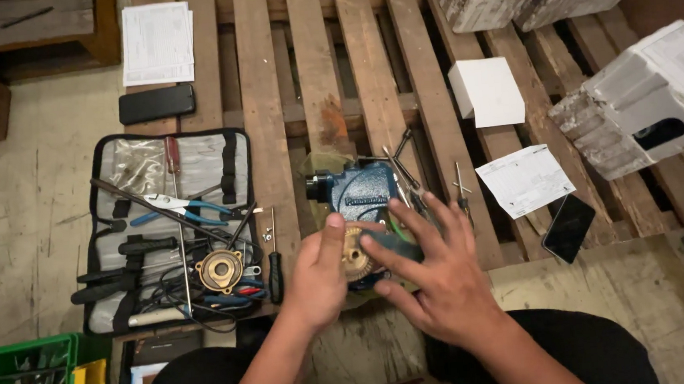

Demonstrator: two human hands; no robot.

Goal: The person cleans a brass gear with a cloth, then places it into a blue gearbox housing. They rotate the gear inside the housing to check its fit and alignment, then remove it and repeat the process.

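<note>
A blue cast-metal gearbox housing (pixel 362 192) stands on a wooden pallet (pixel 314 74) in front of me. A brass gear wheel (pixel 353 253) sits at its near side. My left hand (pixel 318 279) grips the gear's left edge, thumb up against it. My right hand (pixel 432 272) lies with fingers spread over a dark round part on the right of the gear, touching the housing. A brass flange cover (pixel 220 270) lies on the open tool roll (pixel 170 228) to the left.
The tool roll holds pliers (pixel 178 207), screwdrivers and wrenches. A screwdriver (pixel 275 261) lies beside it. Two phones (pixel 156 104) (pixel 568 226), paper sheets (pixel 525 178), a white box (pixel 487 90), moulded pulp packing (pixel 649 102) and a green crate (pixel 26 382) surround the spot.
</note>
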